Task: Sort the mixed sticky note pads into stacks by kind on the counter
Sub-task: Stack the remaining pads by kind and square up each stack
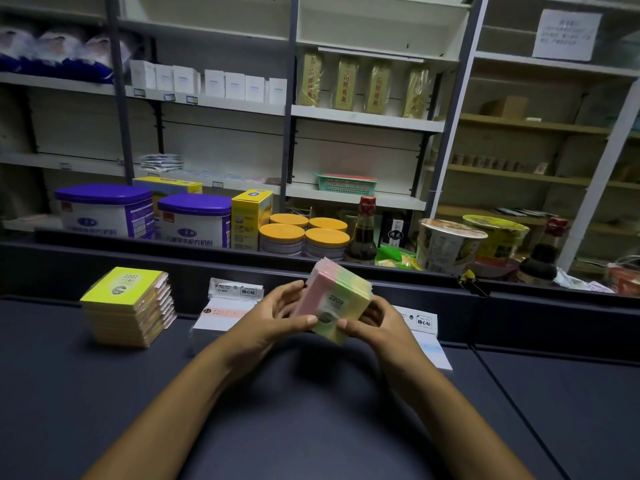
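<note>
Step in hand: we judge the person is squaring up a bundle of one kind before setting it down.
Item held: a stack of pink, green and yellow pads marked 2209 (334, 304), tilted, raised above the desk (104, 393).
Left hand (277, 315): grips the bundle's left side, thumb across the near face, fingers curled behind.
Right hand (375, 323): grips the right side, thumb pinching the near lower edge.
Landmark: the yellow 2207 stack (126, 306), sorted, resting on the desk.
Held bundle's place: to the right of that landmark and well apart from it.
White packs (227, 311): just right of the landmark, behind the left hand.
Further white packs (427, 336): farther right, partly hidden by the right hand.
Next move, in our judgement: lower the bundle to a bare spot of its own, flat and level, clear of the neighbours.
</note>
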Action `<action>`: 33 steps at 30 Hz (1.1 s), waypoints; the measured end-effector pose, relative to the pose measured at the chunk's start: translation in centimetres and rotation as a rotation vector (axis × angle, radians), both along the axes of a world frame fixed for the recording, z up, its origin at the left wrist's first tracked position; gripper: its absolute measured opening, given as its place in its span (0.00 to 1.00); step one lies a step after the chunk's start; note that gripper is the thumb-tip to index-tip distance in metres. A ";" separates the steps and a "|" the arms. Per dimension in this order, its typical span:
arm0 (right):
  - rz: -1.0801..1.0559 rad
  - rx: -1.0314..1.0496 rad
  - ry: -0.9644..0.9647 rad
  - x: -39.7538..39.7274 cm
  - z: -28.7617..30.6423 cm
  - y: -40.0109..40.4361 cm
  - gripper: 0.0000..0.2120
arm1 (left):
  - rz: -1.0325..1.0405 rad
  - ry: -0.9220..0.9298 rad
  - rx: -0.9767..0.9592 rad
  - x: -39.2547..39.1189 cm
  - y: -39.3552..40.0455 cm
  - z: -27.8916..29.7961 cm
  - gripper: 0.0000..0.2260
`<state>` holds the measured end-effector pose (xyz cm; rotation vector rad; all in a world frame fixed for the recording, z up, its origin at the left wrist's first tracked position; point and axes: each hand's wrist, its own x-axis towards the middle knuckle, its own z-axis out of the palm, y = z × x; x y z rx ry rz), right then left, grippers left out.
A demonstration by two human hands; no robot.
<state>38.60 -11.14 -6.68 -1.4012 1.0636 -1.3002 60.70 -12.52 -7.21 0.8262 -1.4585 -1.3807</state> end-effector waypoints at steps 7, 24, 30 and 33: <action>0.052 -0.016 0.287 -0.1 -0.7 0.2 0.34 | 0.048 -0.491 -0.186 0.1 0.0 -0.6 0.36; 0.035 -0.111 0.585 1.9 -3.0 0.4 0.40 | 0.088 -0.900 -0.249 -1.9 -0.6 -3.2 0.47; 0.033 -0.144 0.571 2.2 -3.2 0.4 0.39 | 0.075 -0.863 -0.244 -2.1 -0.4 -2.8 0.42; 0.041 -0.134 0.557 1.9 -3.1 0.3 0.38 | 0.063 -0.851 -0.231 -2.0 -0.2 -2.5 0.34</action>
